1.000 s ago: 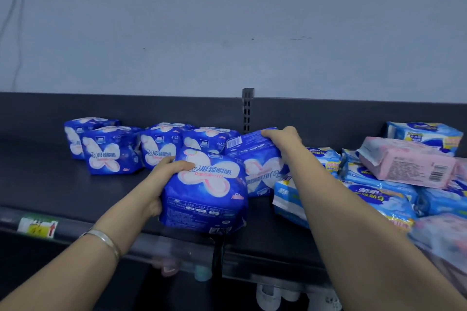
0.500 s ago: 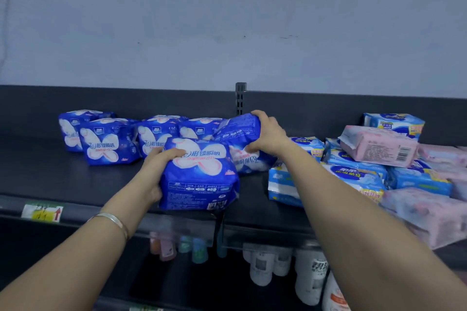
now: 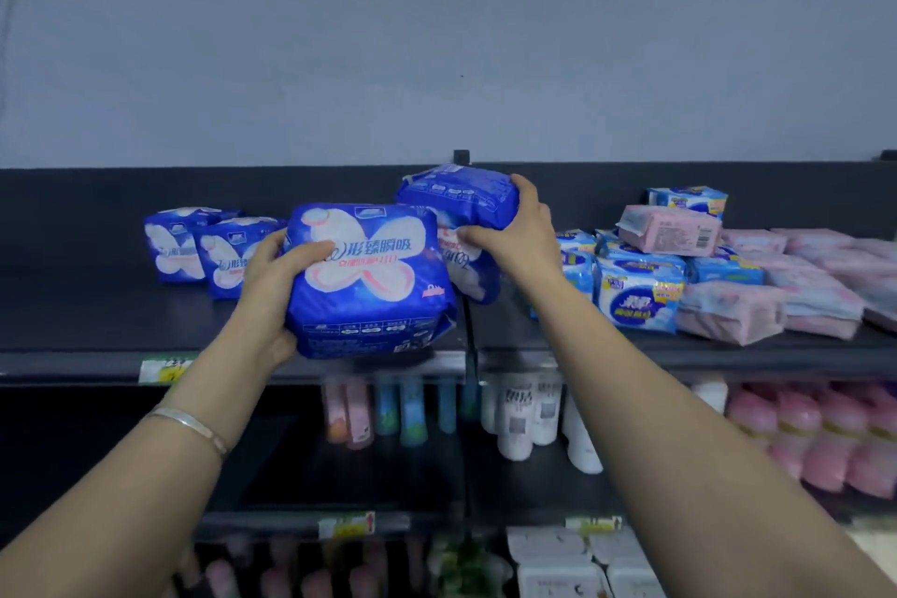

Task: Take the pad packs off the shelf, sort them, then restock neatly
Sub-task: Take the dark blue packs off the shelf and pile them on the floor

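My left hand (image 3: 276,279) grips a dark blue pad pack (image 3: 369,277) with a white butterfly print, lifted just above the front of the dark shelf (image 3: 87,316). My right hand (image 3: 517,236) holds a second dark blue pad pack (image 3: 456,197), raised and tilted above another blue pack (image 3: 468,272) resting on the shelf. Two more dark blue packs (image 3: 177,245) (image 3: 228,257) stand at the back left. To the right lie light blue packs (image 3: 636,296) and pink packs (image 3: 728,313) in a loose pile.
A pink pack (image 3: 670,228) lies on top of the light blue ones. Bottles (image 3: 526,408) and pink items (image 3: 835,437) fill the lower shelf. A yellow price tag (image 3: 162,369) sits on the shelf edge. A vertical divider post (image 3: 461,158) splits the shelf.
Both hands have lifted their blue packs higher off the shelf. The right-hand pack has tipped up and come away from the row; the view has pulled back and down.
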The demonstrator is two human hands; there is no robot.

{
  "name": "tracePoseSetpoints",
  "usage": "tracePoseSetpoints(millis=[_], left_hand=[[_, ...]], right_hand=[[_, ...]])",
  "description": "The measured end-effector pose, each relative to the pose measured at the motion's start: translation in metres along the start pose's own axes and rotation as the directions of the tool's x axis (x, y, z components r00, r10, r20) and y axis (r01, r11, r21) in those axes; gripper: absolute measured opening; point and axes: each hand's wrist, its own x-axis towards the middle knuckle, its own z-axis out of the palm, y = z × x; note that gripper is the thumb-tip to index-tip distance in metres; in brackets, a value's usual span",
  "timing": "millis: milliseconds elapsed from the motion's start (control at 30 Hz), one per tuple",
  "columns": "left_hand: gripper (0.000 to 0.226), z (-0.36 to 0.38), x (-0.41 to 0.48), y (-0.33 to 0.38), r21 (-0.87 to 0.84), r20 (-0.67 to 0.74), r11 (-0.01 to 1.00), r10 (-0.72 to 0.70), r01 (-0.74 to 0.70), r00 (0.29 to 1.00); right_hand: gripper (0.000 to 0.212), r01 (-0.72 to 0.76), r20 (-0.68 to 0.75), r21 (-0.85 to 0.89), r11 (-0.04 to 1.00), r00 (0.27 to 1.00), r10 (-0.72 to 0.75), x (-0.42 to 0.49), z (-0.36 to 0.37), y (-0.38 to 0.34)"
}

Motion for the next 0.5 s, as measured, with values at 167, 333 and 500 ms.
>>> tracePoseSetpoints(millis=[167, 333, 500], left_hand=[[0.018, -0.032, -0.044, -0.008, 0.053, 0.038, 0.991, -0.122, 0.120, 0.992], [0.014, -0.040, -0.092, -0.029, 0.060, 0.041, 0.971, -0.235, 0.233, 0.971], [0.010, -0.038, -0.141, -0.051, 0.064, 0.013, 0.962, -0.268, 0.267, 0.963]], right_hand=[[0.092, -0.140, 0.051, 0.015, 0.990, 0.989, 0.139, -0.065, -0.009, 0.013], [0.092, -0.289, 0.082, 0.172, 0.942, 0.957, 0.279, -0.126, -0.024, 0.035], [0.101, -0.365, 0.105, 0.317, 0.875, 0.931, 0.350, -0.171, -0.037, 0.055]])
